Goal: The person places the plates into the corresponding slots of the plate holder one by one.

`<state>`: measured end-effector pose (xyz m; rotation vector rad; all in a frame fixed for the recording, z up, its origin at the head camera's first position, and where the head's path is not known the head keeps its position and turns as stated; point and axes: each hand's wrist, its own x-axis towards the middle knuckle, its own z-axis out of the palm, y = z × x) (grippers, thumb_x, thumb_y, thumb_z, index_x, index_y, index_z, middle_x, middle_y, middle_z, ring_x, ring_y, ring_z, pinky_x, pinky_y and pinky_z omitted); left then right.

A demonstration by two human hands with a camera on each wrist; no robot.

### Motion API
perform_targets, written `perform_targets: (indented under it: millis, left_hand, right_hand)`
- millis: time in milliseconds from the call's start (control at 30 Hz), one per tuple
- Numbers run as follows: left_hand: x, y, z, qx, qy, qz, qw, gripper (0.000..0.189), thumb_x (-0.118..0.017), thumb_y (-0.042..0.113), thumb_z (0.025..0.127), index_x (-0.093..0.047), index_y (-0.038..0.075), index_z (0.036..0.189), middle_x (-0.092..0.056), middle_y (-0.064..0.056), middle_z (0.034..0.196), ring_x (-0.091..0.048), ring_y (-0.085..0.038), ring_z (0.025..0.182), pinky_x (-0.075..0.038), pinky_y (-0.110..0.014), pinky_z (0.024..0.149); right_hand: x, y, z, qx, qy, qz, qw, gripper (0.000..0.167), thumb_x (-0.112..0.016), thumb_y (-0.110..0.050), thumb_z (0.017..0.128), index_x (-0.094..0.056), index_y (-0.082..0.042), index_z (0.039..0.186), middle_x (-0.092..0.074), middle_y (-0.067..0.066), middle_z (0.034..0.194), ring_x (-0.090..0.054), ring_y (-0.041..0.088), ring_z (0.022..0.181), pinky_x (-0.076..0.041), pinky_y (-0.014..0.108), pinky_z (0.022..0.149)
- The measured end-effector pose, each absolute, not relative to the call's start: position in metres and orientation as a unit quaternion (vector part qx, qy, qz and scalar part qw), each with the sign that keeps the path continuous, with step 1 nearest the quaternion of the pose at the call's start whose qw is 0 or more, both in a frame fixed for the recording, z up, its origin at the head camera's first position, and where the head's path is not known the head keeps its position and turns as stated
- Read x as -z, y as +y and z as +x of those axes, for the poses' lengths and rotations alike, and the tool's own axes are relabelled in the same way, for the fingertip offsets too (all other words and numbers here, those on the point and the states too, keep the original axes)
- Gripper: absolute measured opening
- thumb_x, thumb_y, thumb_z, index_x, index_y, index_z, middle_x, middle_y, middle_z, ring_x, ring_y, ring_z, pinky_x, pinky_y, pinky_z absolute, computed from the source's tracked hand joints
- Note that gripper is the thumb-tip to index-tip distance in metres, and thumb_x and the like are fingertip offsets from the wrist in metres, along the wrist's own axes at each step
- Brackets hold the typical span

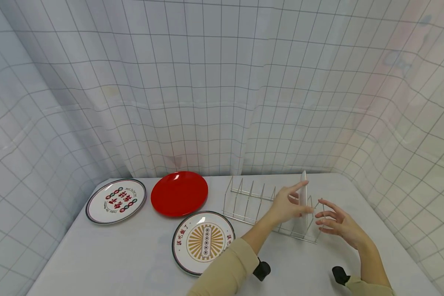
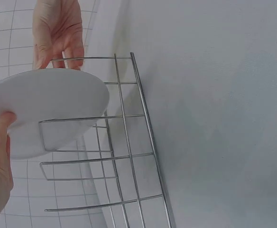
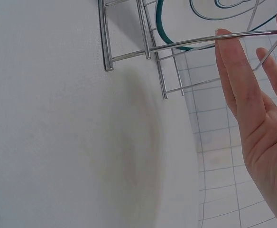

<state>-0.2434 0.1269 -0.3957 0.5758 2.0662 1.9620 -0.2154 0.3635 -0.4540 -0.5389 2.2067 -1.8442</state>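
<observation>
Head view: we are watching a left hand (image 1: 286, 204) pinching a plate (image 2: 58, 104) between thumb and fingers, while the plate is standing nearly upright on its edge at the right end of a wire rack (image 2: 143, 115). Just beside it, a right hand (image 1: 338, 224) is hovering with fingers spread and softly bent, gripping nothing; we are seeing its fingertips meeting a rack wire in the right wrist view, though we are not able to tell if they are pressing. We are judging the plate stiff, fairly light and smooth enough to be slipping from a careless hold; if ceramic, it is risking a chip against the metal. We are favouring a grip on the upper rim, thumb on one face and fingers on the other. Its patterned side is showing a teal ring and swirl, with no writing in sight. On the table, a red plate (image 1: 179, 194) is lying unlettered, a sunburst plate (image 1: 205, 242) is carrying Chinese characters, seemingly 吃飯了, and a red-lettered plate (image 1: 116, 201) is bearing Chinese characters and blurred English. We are spotting no brand.
</observation>
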Motion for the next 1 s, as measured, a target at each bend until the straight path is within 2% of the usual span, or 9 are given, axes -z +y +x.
perform_targets:
  millis: [167,400,500,567,767,1000]
  left_hand:
    - [0.405,0.131,-0.242,-0.656,0.72,0.199,0.102,0.068,-0.079,0.014,0.071,-0.051,0.04,0.128,-0.042,-0.003,0.11,-0.051,-0.01,0.09,-0.053,-0.02,0.056]
    - [0.415,0.133,-0.237,-0.628,0.744,0.209,0.092,0.066,-0.077,0.021,0.074,-0.047,0.042,0.13,-0.031,-0.011,0.137,-0.049,-0.01,0.099,-0.049,-0.018,0.064]
    - [0.417,0.133,-0.233,-0.621,0.751,0.204,0.089,0.067,-0.076,0.024,0.075,-0.045,0.046,0.13,-0.027,-0.011,0.141,-0.049,-0.01,0.101,-0.047,-0.02,0.067]
    - [0.417,0.133,-0.232,-0.62,0.754,0.201,0.087,0.067,-0.076,0.024,0.075,-0.044,0.048,0.13,-0.028,-0.009,0.141,-0.049,-0.011,0.102,-0.047,-0.021,0.067]
    - [0.415,0.13,-0.228,-0.614,0.755,0.214,0.084,0.068,-0.074,0.023,0.077,-0.041,0.046,0.132,-0.037,0.003,0.123,-0.047,-0.011,0.104,-0.046,-0.02,0.07]
    - [0.42,0.104,-0.224,-0.647,0.713,0.262,0.074,0.068,-0.071,0.021,0.08,-0.039,0.034,0.138,-0.038,0.002,0.135,-0.048,-0.014,0.112,-0.047,-0.018,0.078]
  right_hand:
    - [0.454,0.363,-0.216,0.627,0.748,-0.188,0.109,0.057,-0.043,0.002,0.094,-0.022,-0.016,0.144,-0.054,0.007,0.112,-0.06,0.015,0.099,-0.052,0.03,0.082]
    - [0.452,0.362,-0.215,0.627,0.746,-0.195,0.111,0.057,-0.042,0.002,0.095,-0.022,-0.017,0.145,-0.054,0.005,0.111,-0.06,0.018,0.1,-0.052,0.03,0.083]
    - [0.451,0.362,-0.214,0.628,0.745,-0.194,0.112,0.056,-0.041,0.001,0.095,-0.022,-0.017,0.145,-0.054,0.005,0.111,-0.059,0.02,0.1,-0.052,0.03,0.083]
    - [0.45,0.362,-0.213,0.627,0.746,-0.194,0.112,0.057,-0.041,0.001,0.095,-0.021,-0.015,0.145,-0.054,0.005,0.111,-0.06,0.02,0.1,-0.052,0.029,0.082]
    - [0.451,0.363,-0.214,0.621,0.753,-0.188,0.11,0.057,-0.042,0.001,0.095,-0.021,-0.017,0.145,-0.056,0.0,0.11,-0.06,0.018,0.099,-0.052,0.028,0.082]
    - [0.454,0.363,-0.214,0.615,0.764,-0.163,0.107,0.056,-0.044,-0.002,0.095,-0.022,-0.016,0.144,-0.054,0.012,0.112,-0.06,0.017,0.098,-0.052,0.029,0.081]
